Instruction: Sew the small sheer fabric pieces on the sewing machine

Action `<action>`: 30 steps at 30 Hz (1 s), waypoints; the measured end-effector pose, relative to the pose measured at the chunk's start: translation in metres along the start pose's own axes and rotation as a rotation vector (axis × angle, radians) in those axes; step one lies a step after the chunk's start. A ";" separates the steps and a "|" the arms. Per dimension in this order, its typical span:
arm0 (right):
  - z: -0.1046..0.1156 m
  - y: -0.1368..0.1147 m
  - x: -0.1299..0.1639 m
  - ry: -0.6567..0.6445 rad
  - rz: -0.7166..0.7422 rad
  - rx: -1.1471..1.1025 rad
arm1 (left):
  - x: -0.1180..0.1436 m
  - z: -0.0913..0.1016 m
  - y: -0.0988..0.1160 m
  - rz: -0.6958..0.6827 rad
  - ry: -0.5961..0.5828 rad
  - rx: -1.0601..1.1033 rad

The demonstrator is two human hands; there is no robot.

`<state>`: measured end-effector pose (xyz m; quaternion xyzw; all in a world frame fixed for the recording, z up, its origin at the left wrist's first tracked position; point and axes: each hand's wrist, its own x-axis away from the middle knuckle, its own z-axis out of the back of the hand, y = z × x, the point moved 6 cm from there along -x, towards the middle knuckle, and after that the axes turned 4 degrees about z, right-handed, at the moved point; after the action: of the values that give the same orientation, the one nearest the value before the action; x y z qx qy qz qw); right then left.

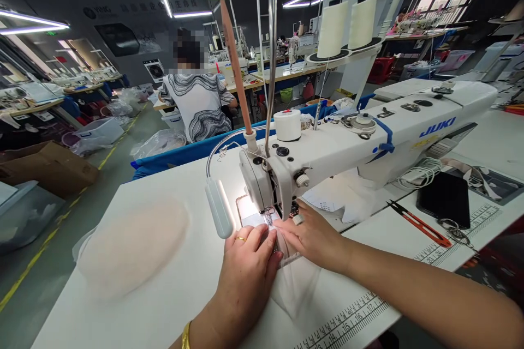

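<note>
A white JUKI sewing machine (327,144) stands before me, its needle and presser foot (269,217) lit by a small lamp (219,208). Thin, sheer white fabric (292,292) lies under the foot and spreads toward me over the table. Just left of the foot, my left hand (248,267) grips the fabric with bent fingers, thumb close to the forefinger. From the right, my right hand (315,237) holds the same fabric, its fingertips close beside the foot. The machine head partly hides the right fingers.
A pale, sheer fabric piece (135,248) lies on the table's left. To the right are orange thread snips (421,223), a black phone (444,199) and a coiled white cord (420,174). Printed rulers (347,322) mark the front edge. Another person (198,101) sits beyond the table.
</note>
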<state>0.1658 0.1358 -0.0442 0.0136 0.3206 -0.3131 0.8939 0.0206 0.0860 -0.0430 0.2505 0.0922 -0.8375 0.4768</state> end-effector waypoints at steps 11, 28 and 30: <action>0.006 -0.002 0.002 -0.091 0.007 0.045 | 0.001 0.002 -0.002 0.026 -0.098 0.045; 0.025 -0.001 0.002 -0.006 -0.101 -0.517 | -0.016 -0.015 -0.018 0.248 -0.155 0.462; 0.023 0.003 0.002 0.037 -0.181 -0.588 | -0.020 -0.014 -0.016 0.253 -0.159 0.451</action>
<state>0.1818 0.1313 -0.0276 -0.2684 0.4135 -0.2848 0.8221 0.0206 0.1150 -0.0462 0.2934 -0.1666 -0.7878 0.5153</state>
